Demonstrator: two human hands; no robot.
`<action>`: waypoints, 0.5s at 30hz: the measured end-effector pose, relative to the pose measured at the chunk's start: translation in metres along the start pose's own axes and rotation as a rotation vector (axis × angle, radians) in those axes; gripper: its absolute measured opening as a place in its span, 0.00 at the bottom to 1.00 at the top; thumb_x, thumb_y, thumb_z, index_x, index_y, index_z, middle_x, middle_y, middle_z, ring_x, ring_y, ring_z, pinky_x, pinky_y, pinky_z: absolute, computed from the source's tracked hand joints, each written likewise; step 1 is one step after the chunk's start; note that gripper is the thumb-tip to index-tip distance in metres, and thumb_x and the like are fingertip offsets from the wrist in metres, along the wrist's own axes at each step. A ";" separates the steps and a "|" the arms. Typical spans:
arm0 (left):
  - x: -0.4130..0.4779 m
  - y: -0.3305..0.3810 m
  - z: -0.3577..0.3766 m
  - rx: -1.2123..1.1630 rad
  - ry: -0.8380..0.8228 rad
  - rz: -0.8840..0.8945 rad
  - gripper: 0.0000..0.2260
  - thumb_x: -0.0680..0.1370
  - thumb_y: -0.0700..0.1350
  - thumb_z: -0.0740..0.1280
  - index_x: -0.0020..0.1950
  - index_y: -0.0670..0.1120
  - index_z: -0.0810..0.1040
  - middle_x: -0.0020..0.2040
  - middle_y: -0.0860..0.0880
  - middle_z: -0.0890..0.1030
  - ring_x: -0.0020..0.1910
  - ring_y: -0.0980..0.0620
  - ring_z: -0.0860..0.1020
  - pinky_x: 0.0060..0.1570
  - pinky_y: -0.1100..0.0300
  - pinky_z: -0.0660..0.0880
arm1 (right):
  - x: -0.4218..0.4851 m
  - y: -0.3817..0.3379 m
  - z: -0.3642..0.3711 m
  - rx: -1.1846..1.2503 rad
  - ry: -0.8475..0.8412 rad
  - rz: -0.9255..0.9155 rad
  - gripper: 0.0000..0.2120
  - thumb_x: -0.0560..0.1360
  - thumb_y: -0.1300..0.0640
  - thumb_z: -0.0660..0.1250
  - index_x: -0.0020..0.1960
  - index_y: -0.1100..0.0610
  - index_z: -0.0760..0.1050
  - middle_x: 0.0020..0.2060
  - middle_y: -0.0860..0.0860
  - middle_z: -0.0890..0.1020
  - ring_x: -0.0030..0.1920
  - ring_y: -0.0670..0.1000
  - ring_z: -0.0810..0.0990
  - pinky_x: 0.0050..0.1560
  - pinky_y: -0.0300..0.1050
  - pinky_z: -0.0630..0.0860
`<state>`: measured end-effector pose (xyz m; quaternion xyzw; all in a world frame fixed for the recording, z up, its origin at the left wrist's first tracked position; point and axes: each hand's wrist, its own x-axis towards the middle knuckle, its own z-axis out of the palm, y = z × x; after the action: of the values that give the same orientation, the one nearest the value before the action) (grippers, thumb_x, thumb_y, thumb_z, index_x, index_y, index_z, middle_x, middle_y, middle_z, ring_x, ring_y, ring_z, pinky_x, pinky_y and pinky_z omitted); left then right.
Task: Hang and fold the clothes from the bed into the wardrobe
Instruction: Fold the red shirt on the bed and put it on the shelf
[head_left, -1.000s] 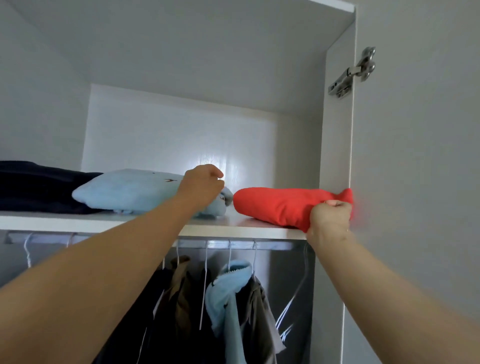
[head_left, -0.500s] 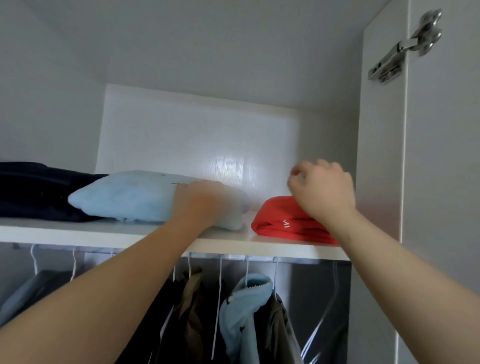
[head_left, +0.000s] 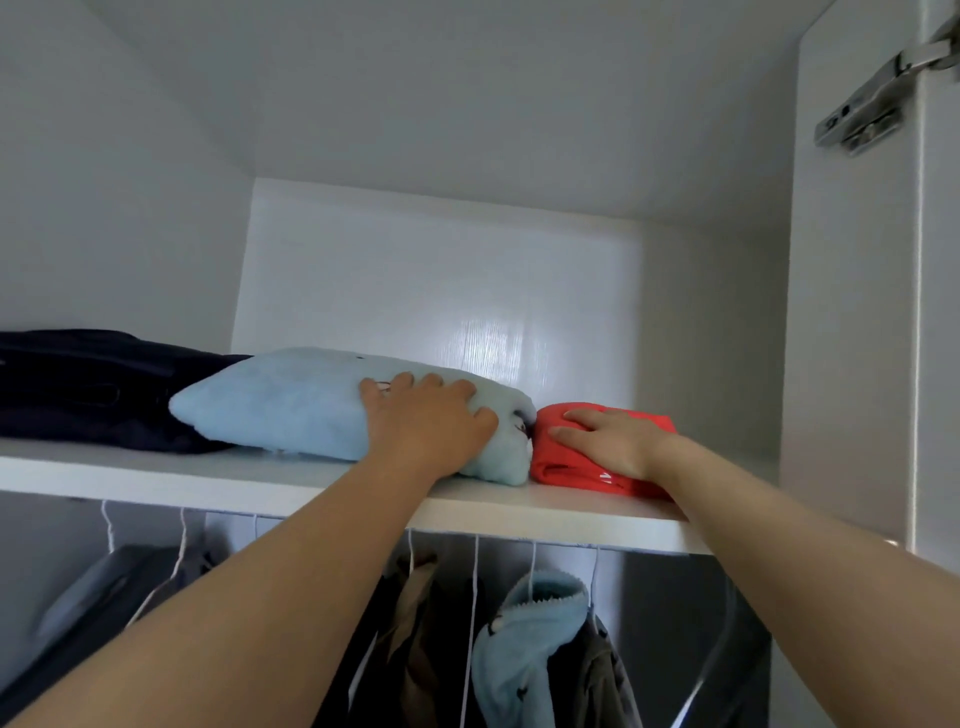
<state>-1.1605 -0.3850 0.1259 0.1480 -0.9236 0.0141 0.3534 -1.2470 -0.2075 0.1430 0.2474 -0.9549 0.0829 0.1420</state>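
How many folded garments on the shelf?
3: navy one far left, blue one under the left hand, red one under the right hand. More may hide off-frame left.

Soft, even light reaches the upper compartment from the camera's side, with no hard shadows. A glossy patch of glare sits on the white back panel (head_left: 498, 343). Under the shelf (head_left: 218, 483), the hanging clothes (head_left: 530, 644) lie in dim shadow. The picture is mildly soft overall. The wide lens bends straight edges near the corners, and the forearms (head_left: 260, 623) at the bottom edge look stretched and slightly blurred.
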 end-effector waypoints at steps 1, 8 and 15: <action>0.001 0.000 0.000 0.001 0.002 -0.001 0.22 0.77 0.58 0.48 0.69 0.57 0.65 0.67 0.50 0.70 0.67 0.46 0.65 0.66 0.40 0.53 | 0.004 -0.003 0.000 0.021 -0.008 -0.013 0.27 0.78 0.37 0.49 0.75 0.46 0.57 0.75 0.48 0.60 0.74 0.54 0.58 0.74 0.54 0.52; 0.002 0.000 0.000 0.013 0.005 0.002 0.21 0.78 0.58 0.48 0.69 0.56 0.66 0.67 0.50 0.70 0.66 0.46 0.65 0.66 0.39 0.54 | 0.018 -0.008 0.004 0.200 -0.071 -0.076 0.28 0.77 0.38 0.53 0.74 0.47 0.59 0.74 0.49 0.61 0.73 0.53 0.60 0.74 0.50 0.53; 0.002 -0.003 0.004 0.004 0.014 0.004 0.21 0.78 0.58 0.49 0.68 0.54 0.67 0.66 0.49 0.71 0.65 0.46 0.67 0.65 0.41 0.55 | 0.011 -0.012 0.011 0.070 0.015 -0.014 0.30 0.76 0.34 0.49 0.75 0.45 0.56 0.75 0.50 0.59 0.74 0.56 0.56 0.73 0.58 0.52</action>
<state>-1.1633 -0.3887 0.1242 0.1470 -0.9214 0.0177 0.3594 -1.2525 -0.2250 0.1368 0.2585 -0.9485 0.1172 0.1408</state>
